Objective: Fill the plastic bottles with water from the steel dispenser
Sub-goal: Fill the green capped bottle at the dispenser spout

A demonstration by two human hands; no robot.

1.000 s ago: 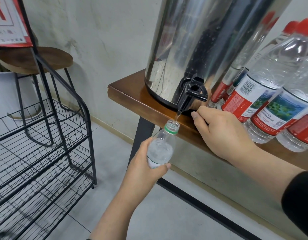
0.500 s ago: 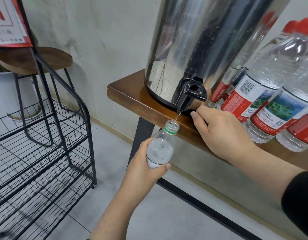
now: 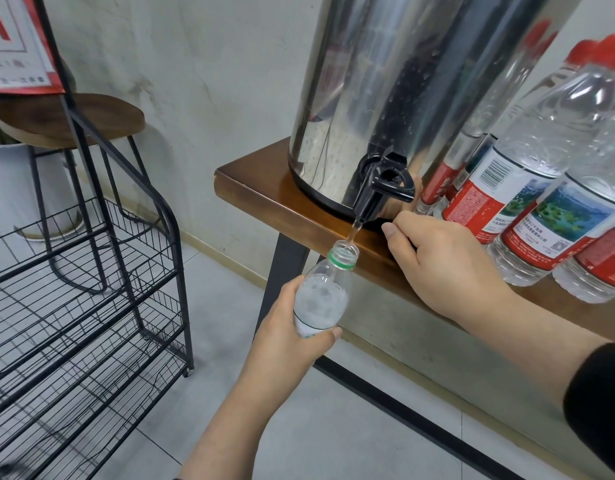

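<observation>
The small clear plastic bottle with a green neck ring point(image 3: 321, 294) sits just below the black tap point(image 3: 378, 190) of the tall steel dispenser point(image 3: 385, 91), at its 7 o'clock, catching the thin stream. The left hand point(image 3: 288, 337) wraps its lower body with curled fingers; the right hand point(image 3: 444, 265), fingers curled, rests on the brown wooden tabletop point(image 3: 264, 188) at the tap's 4 o'clock, and whether it holds anything cannot be told. Thin-walled and getting heavier, the bottle probably dents and slips when wet, so a firm mid-body grip suits.
</observation>
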